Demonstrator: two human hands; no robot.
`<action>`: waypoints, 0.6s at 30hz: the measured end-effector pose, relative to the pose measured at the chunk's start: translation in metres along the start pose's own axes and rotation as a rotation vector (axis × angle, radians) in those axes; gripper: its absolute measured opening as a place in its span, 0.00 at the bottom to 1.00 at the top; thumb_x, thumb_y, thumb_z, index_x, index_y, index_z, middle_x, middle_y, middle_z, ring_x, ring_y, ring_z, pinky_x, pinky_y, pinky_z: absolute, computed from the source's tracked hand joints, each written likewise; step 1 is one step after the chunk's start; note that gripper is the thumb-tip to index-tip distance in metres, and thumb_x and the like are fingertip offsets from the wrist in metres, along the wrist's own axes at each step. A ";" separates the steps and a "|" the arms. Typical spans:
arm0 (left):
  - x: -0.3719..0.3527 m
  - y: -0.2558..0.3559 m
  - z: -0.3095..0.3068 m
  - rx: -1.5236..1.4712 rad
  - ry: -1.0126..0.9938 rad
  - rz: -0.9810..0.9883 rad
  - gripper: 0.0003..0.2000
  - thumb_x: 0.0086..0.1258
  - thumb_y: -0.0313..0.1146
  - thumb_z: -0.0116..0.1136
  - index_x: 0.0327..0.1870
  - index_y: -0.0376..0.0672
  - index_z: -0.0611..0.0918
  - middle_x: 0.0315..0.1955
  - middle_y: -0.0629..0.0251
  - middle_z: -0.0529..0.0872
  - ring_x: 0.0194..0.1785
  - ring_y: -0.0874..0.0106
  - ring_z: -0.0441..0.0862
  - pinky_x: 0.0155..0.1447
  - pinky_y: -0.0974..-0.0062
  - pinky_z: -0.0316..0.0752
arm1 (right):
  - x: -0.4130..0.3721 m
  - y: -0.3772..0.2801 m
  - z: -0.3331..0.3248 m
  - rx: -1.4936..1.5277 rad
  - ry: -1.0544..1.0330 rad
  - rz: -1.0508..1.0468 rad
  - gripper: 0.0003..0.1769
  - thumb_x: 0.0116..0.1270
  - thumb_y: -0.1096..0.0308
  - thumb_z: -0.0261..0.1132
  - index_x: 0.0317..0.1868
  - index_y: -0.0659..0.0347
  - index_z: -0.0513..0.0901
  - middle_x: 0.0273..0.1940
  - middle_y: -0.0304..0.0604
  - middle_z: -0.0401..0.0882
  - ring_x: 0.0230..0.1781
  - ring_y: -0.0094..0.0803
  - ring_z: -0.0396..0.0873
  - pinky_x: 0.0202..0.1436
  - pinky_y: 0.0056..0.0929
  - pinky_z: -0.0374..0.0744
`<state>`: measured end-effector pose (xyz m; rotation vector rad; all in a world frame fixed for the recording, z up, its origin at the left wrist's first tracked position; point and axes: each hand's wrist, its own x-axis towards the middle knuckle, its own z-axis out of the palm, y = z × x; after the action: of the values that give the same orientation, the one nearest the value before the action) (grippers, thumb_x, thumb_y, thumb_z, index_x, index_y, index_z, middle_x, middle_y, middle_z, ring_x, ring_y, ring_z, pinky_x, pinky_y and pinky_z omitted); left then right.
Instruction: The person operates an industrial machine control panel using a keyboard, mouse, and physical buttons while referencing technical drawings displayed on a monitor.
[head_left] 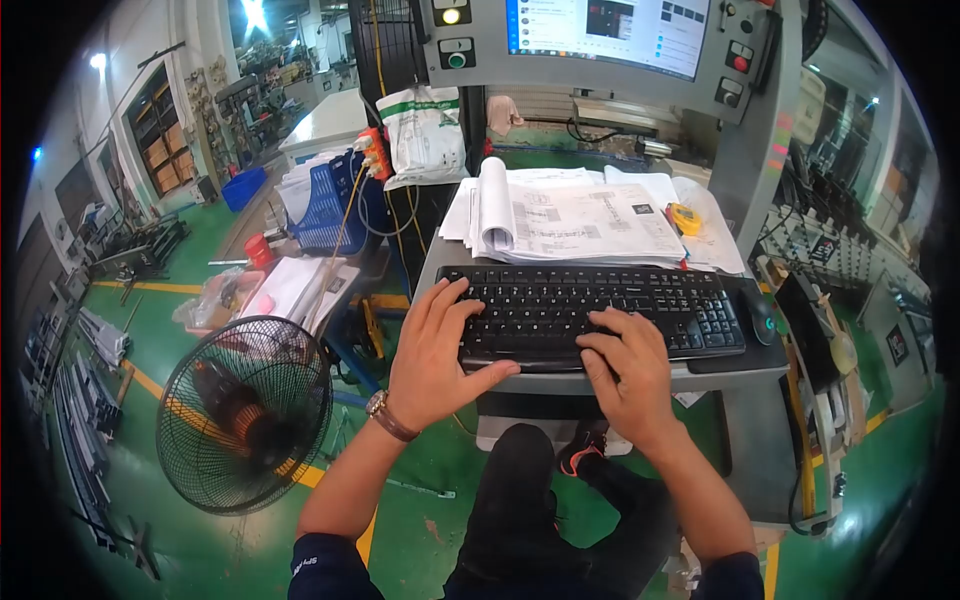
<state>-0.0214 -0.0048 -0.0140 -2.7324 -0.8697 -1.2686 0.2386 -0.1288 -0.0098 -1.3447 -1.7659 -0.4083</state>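
A black keyboard (600, 312) lies on a grey shelf below a lit screen (610, 35). My left hand (432, 350) rests over the keyboard's left end, its fingers apart on the keys and its thumb along the front edge. A watch with a brown strap (388, 415) is on that wrist. Over the middle of the keyboard is my right hand (632, 372), fingers curved and apart on the keys, holding nothing. To the right of the keyboard sits a black mouse (752, 315), untouched. Behind the keyboard lie printed drawings (590, 222) with a rolled-back sheet at their left.
A yellow tape measure (685, 219) lies on papers at the back right. A black fan (245, 415) stands at the lower left. Beside it, a side table holds papers (295, 285) and a blue basket (335, 205). A white bag (424, 135) hangs below the control panel.
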 end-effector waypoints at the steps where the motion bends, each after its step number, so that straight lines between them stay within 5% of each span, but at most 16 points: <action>1: 0.000 0.000 0.000 0.002 -0.001 -0.001 0.40 0.59 0.55 0.86 0.66 0.36 0.82 0.76 0.43 0.77 0.82 0.40 0.70 0.84 0.46 0.67 | -0.002 0.001 -0.001 -0.022 0.005 0.004 0.10 0.73 0.70 0.74 0.52 0.59 0.92 0.60 0.49 0.88 0.67 0.53 0.84 0.77 0.59 0.74; 18: -0.001 -0.003 0.003 -0.025 0.076 -0.063 0.47 0.54 0.59 0.88 0.67 0.34 0.79 0.74 0.40 0.75 0.77 0.41 0.74 0.79 0.47 0.72 | 0.009 -0.019 0.019 -0.077 -0.103 0.022 0.18 0.74 0.61 0.75 0.60 0.56 0.90 0.68 0.50 0.82 0.76 0.52 0.76 0.82 0.60 0.65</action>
<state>-0.0217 -0.0021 -0.0176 -2.6751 -0.9465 -1.3938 0.2130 -0.1167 -0.0100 -1.4612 -1.8334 -0.4043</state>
